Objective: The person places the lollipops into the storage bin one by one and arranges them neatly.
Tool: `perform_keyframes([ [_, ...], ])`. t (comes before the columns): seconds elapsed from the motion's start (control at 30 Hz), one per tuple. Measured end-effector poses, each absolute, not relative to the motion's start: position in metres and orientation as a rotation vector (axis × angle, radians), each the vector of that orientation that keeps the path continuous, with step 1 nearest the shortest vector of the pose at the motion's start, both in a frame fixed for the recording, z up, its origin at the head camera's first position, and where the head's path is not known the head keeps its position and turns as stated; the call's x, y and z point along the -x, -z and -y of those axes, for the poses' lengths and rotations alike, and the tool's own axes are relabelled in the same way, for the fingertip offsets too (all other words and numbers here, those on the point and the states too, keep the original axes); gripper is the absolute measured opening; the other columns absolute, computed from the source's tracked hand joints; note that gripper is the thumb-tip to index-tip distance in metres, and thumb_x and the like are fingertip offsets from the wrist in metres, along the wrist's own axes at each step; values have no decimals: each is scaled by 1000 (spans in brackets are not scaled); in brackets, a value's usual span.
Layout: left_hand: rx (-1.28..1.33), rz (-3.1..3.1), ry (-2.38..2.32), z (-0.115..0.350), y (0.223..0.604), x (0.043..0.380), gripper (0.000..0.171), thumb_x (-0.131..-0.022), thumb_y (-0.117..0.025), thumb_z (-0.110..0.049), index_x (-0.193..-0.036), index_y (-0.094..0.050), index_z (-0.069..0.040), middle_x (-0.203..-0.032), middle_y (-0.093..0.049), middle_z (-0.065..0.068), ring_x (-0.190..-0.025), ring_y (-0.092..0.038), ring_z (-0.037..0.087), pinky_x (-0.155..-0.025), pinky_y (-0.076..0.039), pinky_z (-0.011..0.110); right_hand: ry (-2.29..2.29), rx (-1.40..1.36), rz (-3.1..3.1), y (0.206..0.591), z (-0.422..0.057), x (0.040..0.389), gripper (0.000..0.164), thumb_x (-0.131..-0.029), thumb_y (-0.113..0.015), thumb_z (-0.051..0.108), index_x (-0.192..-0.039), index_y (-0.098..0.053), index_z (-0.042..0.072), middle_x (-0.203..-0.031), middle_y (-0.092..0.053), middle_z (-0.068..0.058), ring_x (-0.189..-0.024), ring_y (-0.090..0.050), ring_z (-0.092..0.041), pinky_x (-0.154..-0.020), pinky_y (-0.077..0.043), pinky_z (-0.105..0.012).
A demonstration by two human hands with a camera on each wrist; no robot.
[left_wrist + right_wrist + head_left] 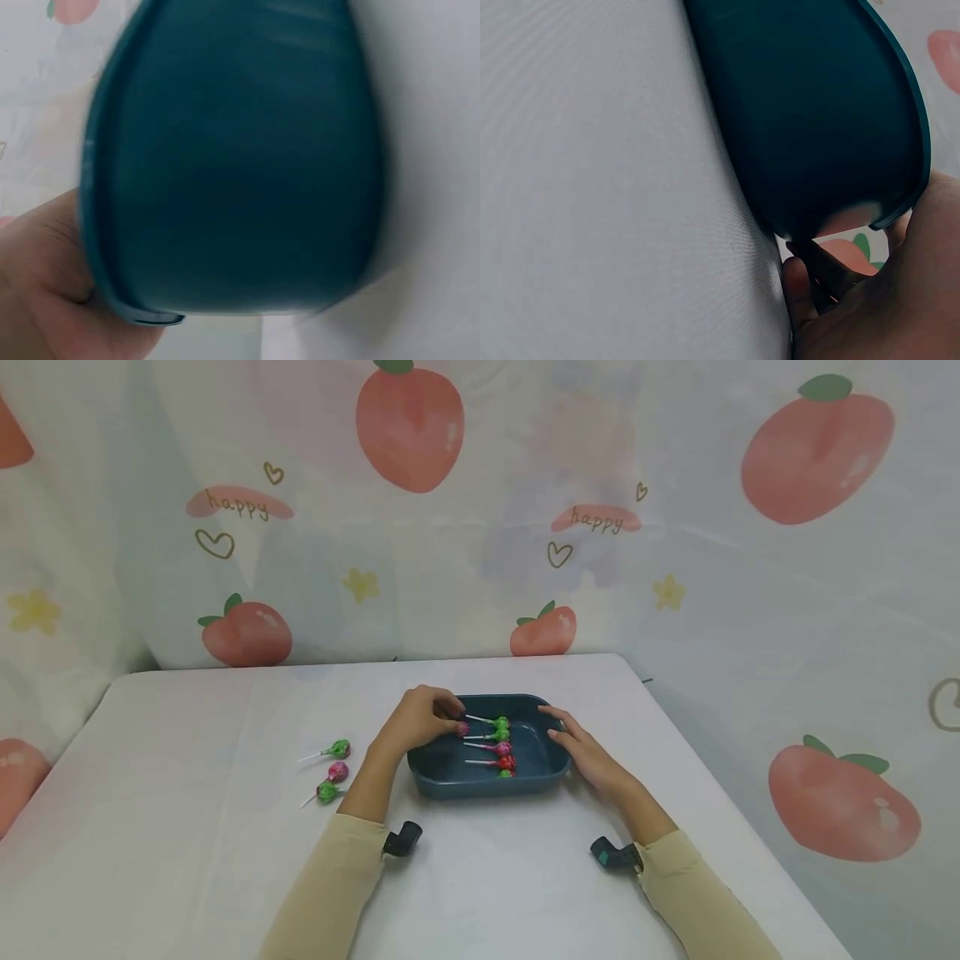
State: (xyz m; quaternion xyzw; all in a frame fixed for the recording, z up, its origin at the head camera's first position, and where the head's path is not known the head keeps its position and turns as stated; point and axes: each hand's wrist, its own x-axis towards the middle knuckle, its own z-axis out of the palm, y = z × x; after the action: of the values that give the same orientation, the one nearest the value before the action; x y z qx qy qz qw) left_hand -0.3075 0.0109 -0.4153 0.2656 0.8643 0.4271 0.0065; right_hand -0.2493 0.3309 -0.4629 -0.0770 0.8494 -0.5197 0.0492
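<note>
My left hand (420, 718) reaches over the left rim of a dark blue rectangular dish (480, 789). Its thumb and fingers pinch a pink lollipop (462, 727) just inside the dish; the stick is hidden by the hand. My right hand (592, 760) grips the dish's right end, thumb and a finger at the rim. Inside lie several lollipops in a column, sticks to the left: an upper green one (501, 723), a pink one (502, 748), a red one (506, 762) and others. In the left wrist view the dish wall (240, 165) hides the fingertips.
Left of the dish, a green lollipop (340, 749), a pink lollipop (338, 771) and another green lollipop (327, 792) lie on the white table (187, 827). A fruit-printed cloth (465, 543) hangs behind the table. Both wrists wear small black cameras.
</note>
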Motion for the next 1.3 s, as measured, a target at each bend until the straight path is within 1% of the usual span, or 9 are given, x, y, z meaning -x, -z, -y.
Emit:
perform_keyframes([
  [0.1,-822,-2670,-1346,-7,410,307,24,-88,-84,-12,-110,-78,-4,-98,-73,3,-91,-68,19,-87,-55,39,1583,230,-2587,463,-332,250,47,-113,-41,36,-160,-36,32,-172,-12,-7,-156,0,-40,-114,-4,-72],
  [0.23,-801,-2648,-1345,2,403,304,25,-89,-83,-9,-113,-77,-2,-100,-73,4,-92,-68,21,-84,-56,37,1578,225,-2585,464,-332,250,48,-113,-41,37,-160,-36,32,-171,-12,-7,-156,0,-39,-114,-4,-72],
  [0.37,-775,-2629,-1360,16,396,302,27,-89,-81,-8,-115,-76,-2,-103,-72,5,-94,-68,23,-83,-56,38,1589,226,-2582,462,-331,250,48,-112,-41,38,-160,-36,32,-171,-13,-7,-156,-1,-39,-115,-5,-71],
  [0.53,-710,-2605,-1431,35,395,303,26,-89,-82,-11,-114,-77,-6,-107,-74,5,-98,-69,24,-85,-55,43,1589,232,-2588,460,-330,249,49,-112,-42,40,-160,-36,32,-171,-13,-7,-156,-2,-39,-115,-5,-71],
  [0.73,-607,-2584,-1464,57,398,305,32,-90,-82,-14,-120,-75,-5,-110,-74,5,-102,-69,24,-90,-52,49,1584,233,-2584,462,-330,249,49,-112,-41,40,-160,-35,32,-171,-13,-7,-156,-1,-39,-115,-5,-72],
  [0.87,-589,-2618,-1422,72,396,303,31,-92,-80,-16,-121,-75,-7,-112,-73,6,-107,-68,27,-94,-50,52,1581,240,-2584,463,-330,250,49,-112,-42,41,-160,-36,33,-171,-14,-6,-156,-2,-38,-114,-5,-72],
  [1.03,-488,-2655,-1327,93,396,300,30,-94,-78,-19,-123,-74,-10,-116,-72,7,-115,-64,31,-98,-47,53,1585,250,-2582,463,-331,251,49,-112,-42,40,-160,-36,32,-171,-14,-7,-156,-2,-39,-114,-5,-72],
  [1.13,-425,-2660,-1279,106,398,299,34,-94,-77,-21,-126,-72,-8,-119,-71,10,-119,-60,34,-100,-45,55,1590,256,-2582,462,-331,251,49,-112,-42,40,-160,-36,31,-171,-14,-7,-156,-2,-39,-115,-5,-72],
  [1.3,-334,-2667,-1234,123,403,298,40,-94,-77,-23,-130,-69,-7,-125,-68,13,-124,-55,37,-103,-39,64,1593,260,-2576,462,-332,250,49,-112,-41,39,-160,-35,31,-171,-14,-8,-156,-2,-38,-115,-5,-72],
])
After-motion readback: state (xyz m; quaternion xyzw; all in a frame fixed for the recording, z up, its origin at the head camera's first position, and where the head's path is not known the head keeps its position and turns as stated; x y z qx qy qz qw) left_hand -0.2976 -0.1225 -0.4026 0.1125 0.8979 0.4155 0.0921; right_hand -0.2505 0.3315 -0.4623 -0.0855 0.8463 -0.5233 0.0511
